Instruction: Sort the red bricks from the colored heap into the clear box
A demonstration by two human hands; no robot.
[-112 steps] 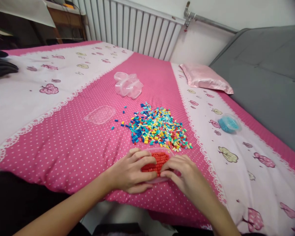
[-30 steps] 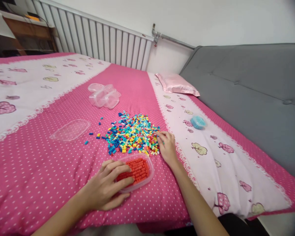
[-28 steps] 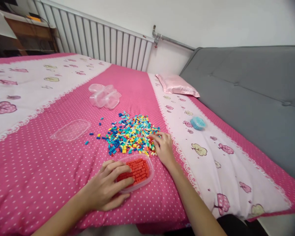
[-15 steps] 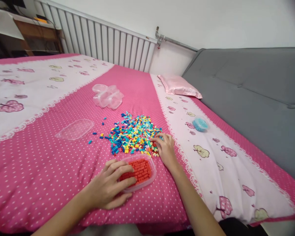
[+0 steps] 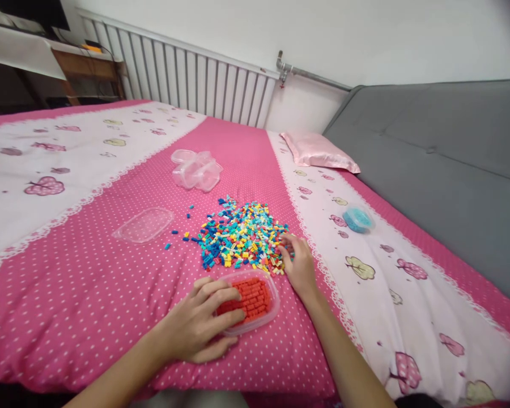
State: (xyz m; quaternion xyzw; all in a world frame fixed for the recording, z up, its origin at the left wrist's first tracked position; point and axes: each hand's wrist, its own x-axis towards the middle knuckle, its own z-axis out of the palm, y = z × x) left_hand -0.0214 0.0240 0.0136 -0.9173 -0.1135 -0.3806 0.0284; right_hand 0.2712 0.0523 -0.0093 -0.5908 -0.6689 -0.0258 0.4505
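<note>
A clear plastic container [image 5: 273,309] with tight rows of small red building bricks [image 5: 255,299] stands near the bed's front edge. My left hand [image 5: 206,320] lies over its left side, fingers spread across the rim and onto the red bricks, thumb outside on the bedspread. Just beyond is a loose pile of tiny building bricks [image 5: 242,235] in blue, teal, yellow, white and red. At the pile's right edge, my right hand [image 5: 300,263] has its thumb and fingers curled close together among the bricks. What lies between those fingertips is too small to tell.
A clear lid [image 5: 147,225] lies flat left of the pile, near several stray bricks. Farther back are stacked clear containers [image 5: 198,171]. On the right sits a closed tub of light blue pieces [image 5: 357,219]. A pink pillow [image 5: 318,152] rests by the grey headboard [image 5: 442,170].
The whole view has shifted slightly, so everything sits a little farther right. My right hand's fingers have moved slightly at the pile's edge; my left hand stays on the container.
</note>
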